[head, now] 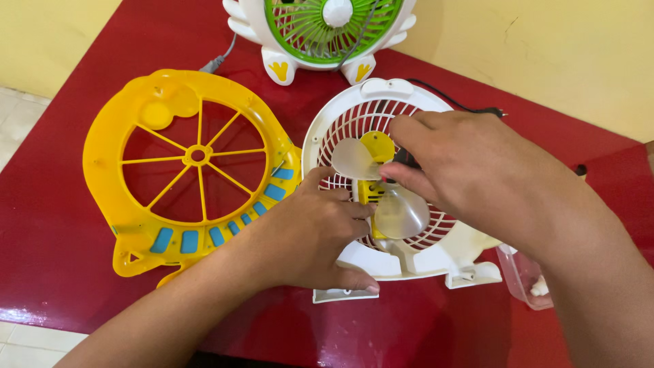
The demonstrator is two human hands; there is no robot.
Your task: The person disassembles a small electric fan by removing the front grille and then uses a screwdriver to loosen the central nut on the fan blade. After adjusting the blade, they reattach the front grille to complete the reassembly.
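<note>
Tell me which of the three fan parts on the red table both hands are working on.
The white round fan grille with translucent blades, nearest the camera on the right; the yellow spoked frame and green-fronted fan lie untouched.

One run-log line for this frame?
left hand: steadies white fan housing | right hand: fingers at clear blades | yellow grille: beside, left

Both bare hands low and close together, forearms angling in from the near edge.

The left hand point(310, 235) lies palm down, fingers curled, thumb stretched out flat toward the body. The right hand point(463, 170) reaches in from the right, wrist raised, its fingertips point(390, 174) pinched together in a tight grip just above the left knuckles.
</note>
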